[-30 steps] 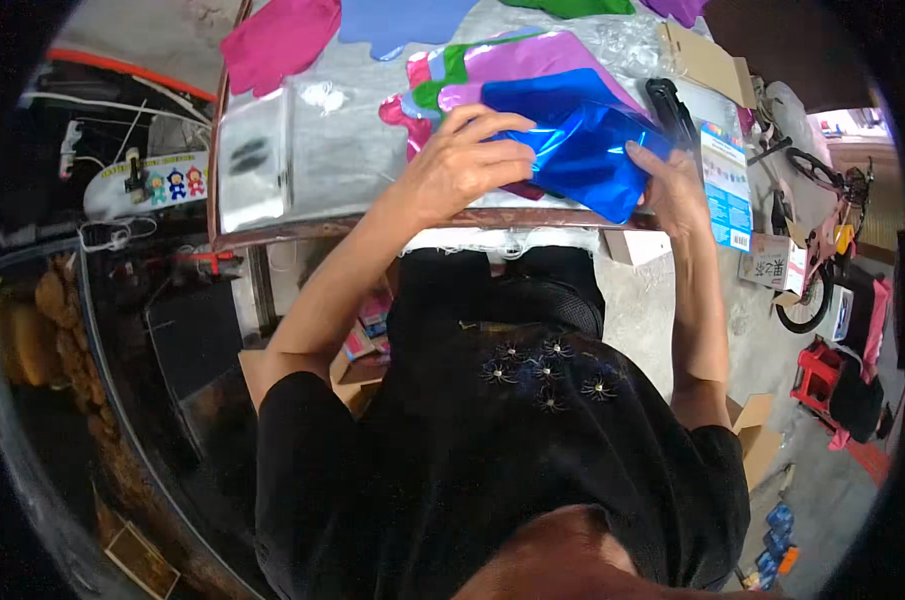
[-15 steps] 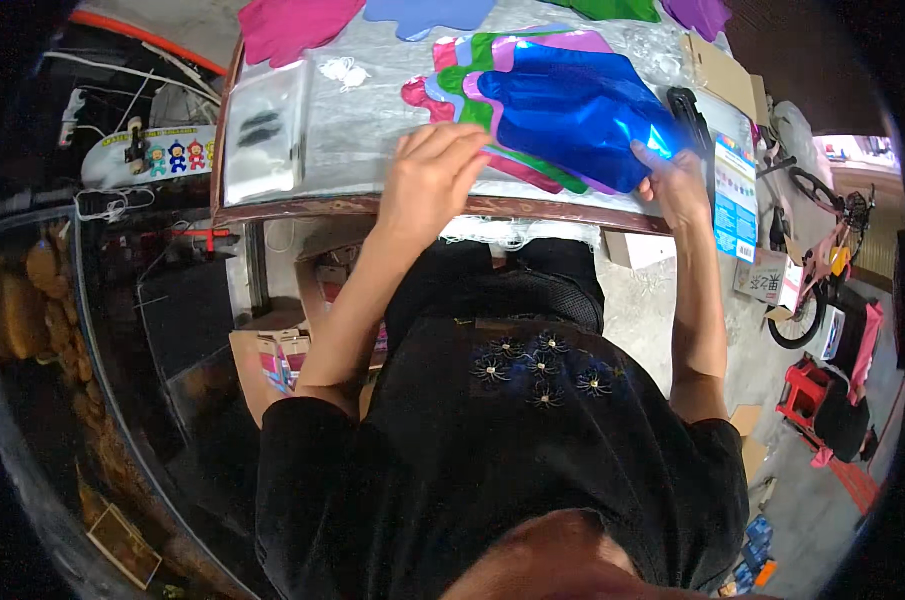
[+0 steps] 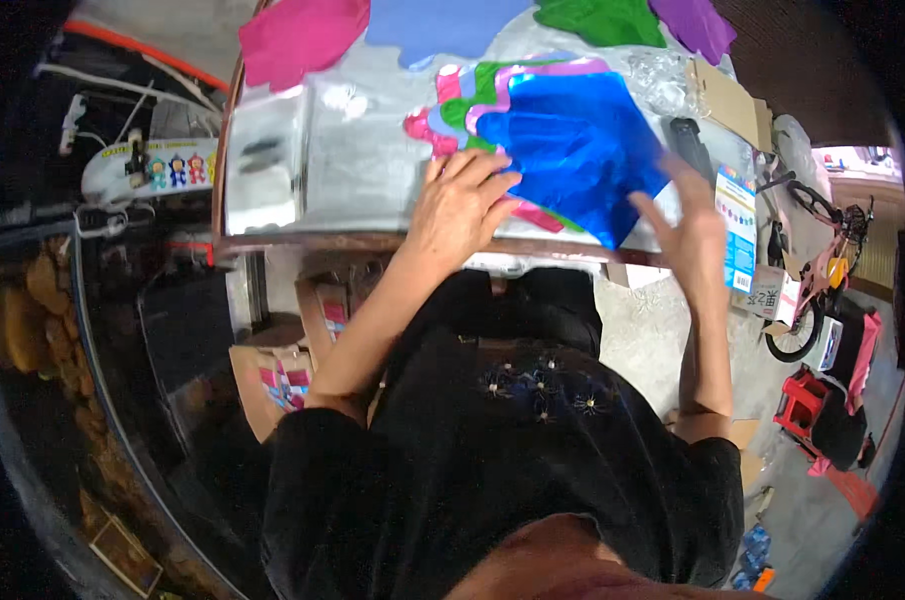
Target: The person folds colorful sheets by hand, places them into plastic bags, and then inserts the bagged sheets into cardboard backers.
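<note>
A shiny blue foil sheet [image 3: 573, 140] that looks like a flat, uninflated balloon lies on top of a fanned stack of similar sheets. Pink, light blue, green and lilac edges stick out along its left side, such as this green sheet [image 3: 457, 112]. My left hand [image 3: 461, 205] lies on the lower left edge of the stack, fingers stretched out and touching the foil. Smeared by motion, my right hand [image 3: 688, 235] is just off the blue sheet's right end. Its thumb and fingers are spread, and nothing shows between them.
Flat foil shapes in magenta [image 3: 303, 40], light blue [image 3: 443, 25], green [image 3: 598, 20] and purple [image 3: 695, 25] line the table's far side. A clear plastic packet [image 3: 263, 165] lies left. On the right are a black tool [image 3: 688, 145], a cardboard box [image 3: 730, 98] and a blue-white package [image 3: 738, 230].
My right hand has let go of the blue foil's right end and moved slightly right and nearer. My left hand has come down onto the stack's edge. The blue sheet lies flatter.
</note>
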`<state>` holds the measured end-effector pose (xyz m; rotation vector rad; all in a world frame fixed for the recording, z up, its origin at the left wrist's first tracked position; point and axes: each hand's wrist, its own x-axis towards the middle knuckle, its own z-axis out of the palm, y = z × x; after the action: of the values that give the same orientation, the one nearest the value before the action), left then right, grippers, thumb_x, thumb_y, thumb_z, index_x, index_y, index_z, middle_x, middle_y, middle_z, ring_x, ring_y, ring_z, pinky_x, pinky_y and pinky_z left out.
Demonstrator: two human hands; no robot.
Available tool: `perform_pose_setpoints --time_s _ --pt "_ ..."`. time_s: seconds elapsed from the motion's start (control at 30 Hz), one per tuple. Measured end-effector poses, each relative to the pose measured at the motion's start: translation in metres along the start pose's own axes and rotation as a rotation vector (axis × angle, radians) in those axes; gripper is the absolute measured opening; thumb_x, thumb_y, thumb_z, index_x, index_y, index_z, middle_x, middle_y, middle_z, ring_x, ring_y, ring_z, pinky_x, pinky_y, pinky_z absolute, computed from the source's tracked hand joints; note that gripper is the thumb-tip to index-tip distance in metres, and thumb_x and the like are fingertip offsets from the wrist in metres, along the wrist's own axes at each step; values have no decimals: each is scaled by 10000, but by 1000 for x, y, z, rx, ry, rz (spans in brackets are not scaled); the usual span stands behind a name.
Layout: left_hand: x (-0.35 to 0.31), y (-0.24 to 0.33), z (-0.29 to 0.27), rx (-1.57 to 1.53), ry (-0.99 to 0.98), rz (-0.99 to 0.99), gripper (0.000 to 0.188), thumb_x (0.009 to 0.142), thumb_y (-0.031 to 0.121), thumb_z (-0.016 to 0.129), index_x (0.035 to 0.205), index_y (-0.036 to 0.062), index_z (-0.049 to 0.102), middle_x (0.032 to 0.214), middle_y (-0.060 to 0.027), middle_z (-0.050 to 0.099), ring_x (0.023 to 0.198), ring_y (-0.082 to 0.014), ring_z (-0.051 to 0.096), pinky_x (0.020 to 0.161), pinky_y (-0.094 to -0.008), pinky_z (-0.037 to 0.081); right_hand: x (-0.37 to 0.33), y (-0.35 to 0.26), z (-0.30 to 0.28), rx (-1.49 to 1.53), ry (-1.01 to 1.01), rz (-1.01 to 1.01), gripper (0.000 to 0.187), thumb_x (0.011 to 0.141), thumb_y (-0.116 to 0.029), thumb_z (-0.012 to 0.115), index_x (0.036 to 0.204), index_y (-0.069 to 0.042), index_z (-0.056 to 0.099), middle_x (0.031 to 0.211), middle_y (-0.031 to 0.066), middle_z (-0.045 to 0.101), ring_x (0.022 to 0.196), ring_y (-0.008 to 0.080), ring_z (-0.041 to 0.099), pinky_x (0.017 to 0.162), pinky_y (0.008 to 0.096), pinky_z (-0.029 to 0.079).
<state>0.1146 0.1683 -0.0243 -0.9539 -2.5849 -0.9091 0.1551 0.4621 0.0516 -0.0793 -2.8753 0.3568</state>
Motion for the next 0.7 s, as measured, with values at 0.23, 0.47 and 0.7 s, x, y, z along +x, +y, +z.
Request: perform_pose_setpoints --time_s 0.23,0.47,0.7 --pt "19 -11 -1 -115 -52 -29 285 848 232 737 1095 89 733 1235 -83 666 1149 -280 588 959 -420 439 5 23 44 61 -358 -439 638 843 -326 762 1366 -26 554 1480 190 494 1333 394 494 1112 490 392" --pt "156 -114 -26 -263 131 101 197 888 129 647 1051 51 726 1115 -154 695 1046 -339 641 913 -424 515 58 19 7 132 -320 -517 594 840 -276 762 1337 -16 568 1458 175 518 1286 377 535 1105 480 404" --pt "373 -200 57 216 2 167 200 874 142 675 1032 46 751 1018 -182 725 955 -378 692 873 -442 558 98 37 -8 72 -291 -543 538 823 -198 771 1299 -21 593 1394 154 575 1204 311 599 1068 462 444"
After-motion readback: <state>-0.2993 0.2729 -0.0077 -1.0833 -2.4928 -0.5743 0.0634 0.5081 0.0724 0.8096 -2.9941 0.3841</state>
